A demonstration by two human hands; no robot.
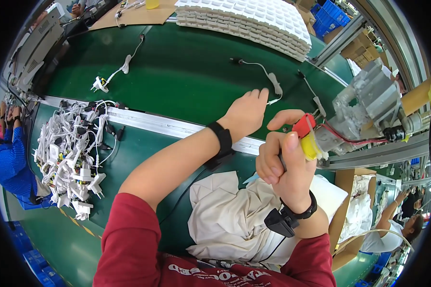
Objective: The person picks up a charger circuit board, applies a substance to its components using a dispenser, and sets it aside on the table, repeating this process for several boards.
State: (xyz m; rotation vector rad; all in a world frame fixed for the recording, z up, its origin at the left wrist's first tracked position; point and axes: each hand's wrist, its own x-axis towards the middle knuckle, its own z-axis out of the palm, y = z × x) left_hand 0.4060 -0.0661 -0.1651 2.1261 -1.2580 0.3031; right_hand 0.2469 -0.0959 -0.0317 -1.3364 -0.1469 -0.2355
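Observation:
On the green belt, my left hand (pixel 246 114) has its fingers bent down over the near end of a white power cord (pixel 275 83). The cord's tail comes out beside the fingers; the fingertips are hidden beneath the hand. My right hand (pixel 292 162) is raised and wrapped round the red and yellow end of a hanging tool (pixel 364 103), thumb on its near side. Clear wrapping and a red wire show on the tool's grey body. Another cord (pixel 313 95) lies on the belt just behind the tool.
A pile of white cords with plugs (pixel 72 158) lies at left beyond a metal rail (pixel 153 122). One cord (pixel 124 67) rests far left on the belt. White trays (pixel 249 24) are stacked at the back. Pale cloth (pixel 230 210) and a carton (pixel 342 215) are near me. Other people work at both sides.

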